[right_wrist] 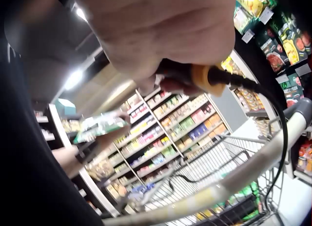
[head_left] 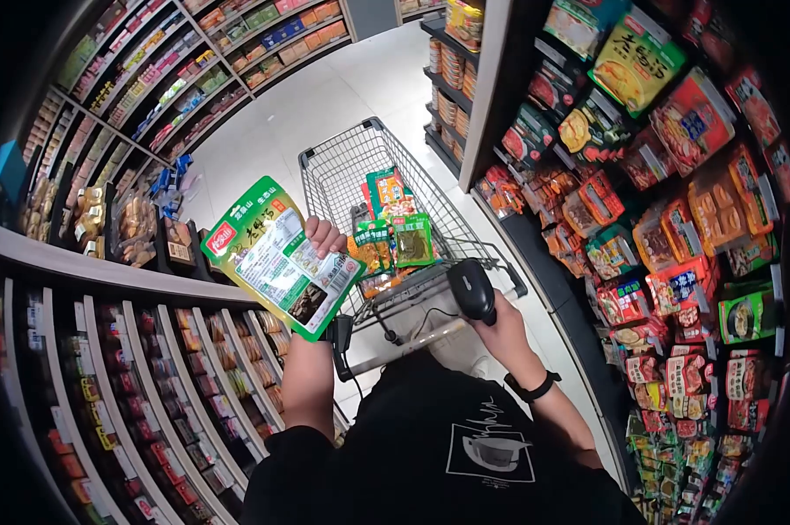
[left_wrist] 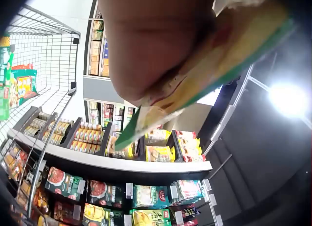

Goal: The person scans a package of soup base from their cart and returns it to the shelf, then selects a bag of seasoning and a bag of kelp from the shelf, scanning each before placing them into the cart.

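My left hand (head_left: 323, 236) grips the edge of a green and yellow food pouch (head_left: 277, 249), its printed back and barcode facing up. In the left wrist view that hand (left_wrist: 156, 55) partly covers the pouch (left_wrist: 195, 89). Above the right end of the cart handle (head_left: 412, 346), my right hand (head_left: 506, 328) holds a black handheld barcode scanner (head_left: 472, 290). The right wrist view shows the scanner's black cord (right_wrist: 275, 111) hanging from its grip, which is partly hidden by the fingers. Scanner and pouch are apart, with the pouch to the left.
Ahead stands a wire shopping cart (head_left: 373, 122) with several food packets (head_left: 412, 241) inside. Hanging packaged foods (head_left: 675, 219) line the right side. Low shelves (head_left: 176, 376) run along the left, and tall stocked shelves (head_left: 176, 66) stand beyond the pale floor (head_left: 264, 140).
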Demonstrator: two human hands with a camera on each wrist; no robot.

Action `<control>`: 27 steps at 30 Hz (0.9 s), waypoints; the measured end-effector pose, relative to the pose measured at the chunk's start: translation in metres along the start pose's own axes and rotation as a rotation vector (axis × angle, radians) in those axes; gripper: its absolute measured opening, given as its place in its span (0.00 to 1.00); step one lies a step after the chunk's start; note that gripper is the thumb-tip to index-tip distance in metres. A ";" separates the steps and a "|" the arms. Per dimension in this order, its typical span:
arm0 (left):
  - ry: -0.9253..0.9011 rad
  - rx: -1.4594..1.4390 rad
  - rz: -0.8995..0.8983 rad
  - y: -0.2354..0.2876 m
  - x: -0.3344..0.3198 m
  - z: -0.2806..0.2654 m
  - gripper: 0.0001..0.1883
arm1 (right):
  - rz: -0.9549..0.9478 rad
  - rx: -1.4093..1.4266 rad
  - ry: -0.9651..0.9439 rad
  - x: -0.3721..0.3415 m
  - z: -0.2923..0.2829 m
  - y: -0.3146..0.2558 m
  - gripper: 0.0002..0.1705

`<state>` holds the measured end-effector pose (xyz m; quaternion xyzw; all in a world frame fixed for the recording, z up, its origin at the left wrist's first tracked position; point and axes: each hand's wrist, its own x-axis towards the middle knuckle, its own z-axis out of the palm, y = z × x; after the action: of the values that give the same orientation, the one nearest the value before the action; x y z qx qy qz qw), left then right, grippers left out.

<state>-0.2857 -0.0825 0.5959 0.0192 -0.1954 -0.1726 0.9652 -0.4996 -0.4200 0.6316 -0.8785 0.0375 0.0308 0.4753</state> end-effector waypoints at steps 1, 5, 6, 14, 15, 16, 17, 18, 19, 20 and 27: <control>0.004 0.016 -0.014 -0.013 -0.002 0.005 0.12 | 0.090 0.111 -0.060 -0.009 -0.013 -0.012 0.36; -0.121 0.052 -0.122 -0.071 -0.007 -0.011 0.09 | 0.169 0.429 -0.141 -0.054 -0.048 -0.026 0.34; -0.164 0.045 -0.152 -0.086 -0.008 -0.019 0.09 | 0.205 0.434 -0.185 -0.061 -0.054 -0.026 0.34; -0.362 -0.091 -0.331 -0.183 -0.009 -0.035 0.07 | 0.345 0.634 -0.335 -0.103 -0.083 -0.009 0.26; -0.339 -0.091 -0.350 -0.188 -0.011 -0.030 0.07 | 0.380 0.633 -0.342 -0.107 -0.085 -0.009 0.25; -0.316 -0.092 -0.369 -0.191 -0.013 -0.026 0.08 | 0.376 0.628 -0.332 -0.111 -0.087 -0.008 0.25; -0.277 -0.084 -0.359 -0.196 -0.017 -0.021 0.09 | 0.371 0.623 -0.324 -0.114 -0.088 -0.008 0.24; -0.273 -0.086 -0.368 -0.199 -0.016 -0.017 0.09 | 0.367 0.618 -0.317 -0.116 -0.089 -0.007 0.24; -0.269 -0.087 -0.377 -0.202 -0.016 -0.014 0.09 | 0.374 0.627 -0.320 -0.119 -0.090 -0.006 0.24; -0.265 -0.088 -0.383 -0.203 -0.015 -0.012 0.09 | 0.380 0.635 -0.325 -0.120 -0.089 -0.004 0.24; -0.231 -0.052 -0.350 -0.209 -0.013 0.002 0.11 | 0.373 0.551 -0.328 -0.121 -0.091 -0.007 0.26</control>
<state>-0.3657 -0.2745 0.5708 0.0083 -0.2939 -0.3436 0.8919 -0.6177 -0.4880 0.6974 -0.6791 0.1272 0.2462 0.6797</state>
